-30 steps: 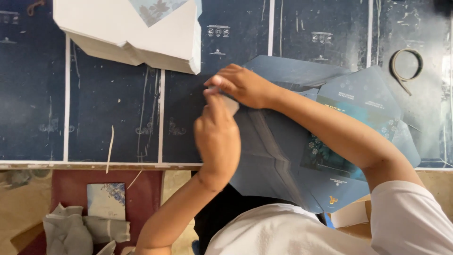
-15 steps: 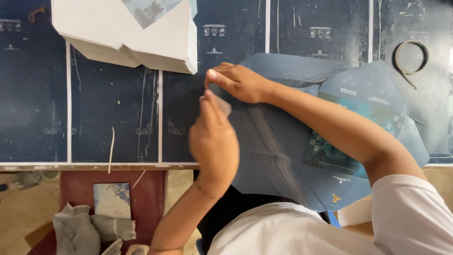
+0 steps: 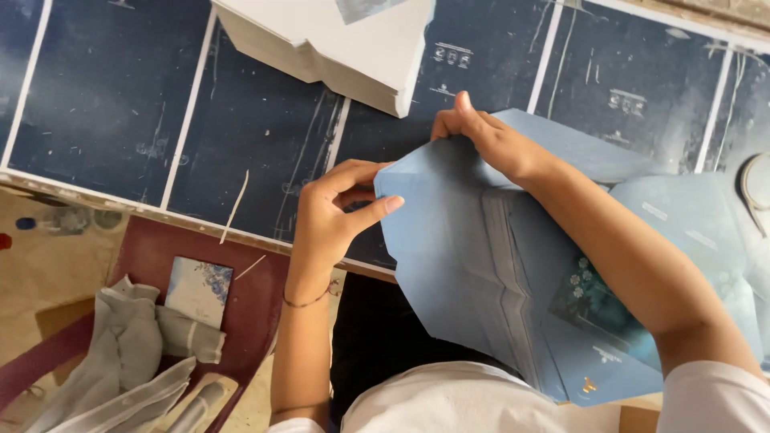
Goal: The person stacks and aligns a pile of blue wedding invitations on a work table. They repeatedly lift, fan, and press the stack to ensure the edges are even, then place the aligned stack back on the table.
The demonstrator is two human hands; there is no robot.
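Pale blue card: the top sheet (image 3: 449,240) of a stack of blue envelope blanks (image 3: 561,321) lay on the near edge of the table, partly over the person's lap, and both hands were on its upper flap.
Left hand: the left hand (image 3: 333,212) was closed on the left corner of the flap, thumb on top and the other fingers curled under it, so the corner was pinched and lifted a little from the stack.
Right hand: the right hand (image 3: 481,136) gripped the top edge of the same sheet, fingers bent over the edge; the forearm lay across the stack and, I think, kept the lower sheets from sliding.
Why held so: two grips on one edge seemed to separate the single sheet from the others below and to keep it flat between the hands.
Work surface: the table (image 3: 104,104) was covered with dark blue printed sheets, divided by white lines.
White stack: a thick pile of white card (image 3: 337,40) stood just beyond the hands, near but not touching; it was the closest thing in the way if the flap went further up.
Round object: a ring shape (image 3: 758,184) showed at the right edge, too cut off to name.
Below the table: a dark red plastic chair (image 3: 152,256) held a small floral card (image 3: 198,290) and grey cloths (image 3: 136,345), well apart from the hands.
Floor: a small bottle (image 3: 56,220) lay there, blurred.
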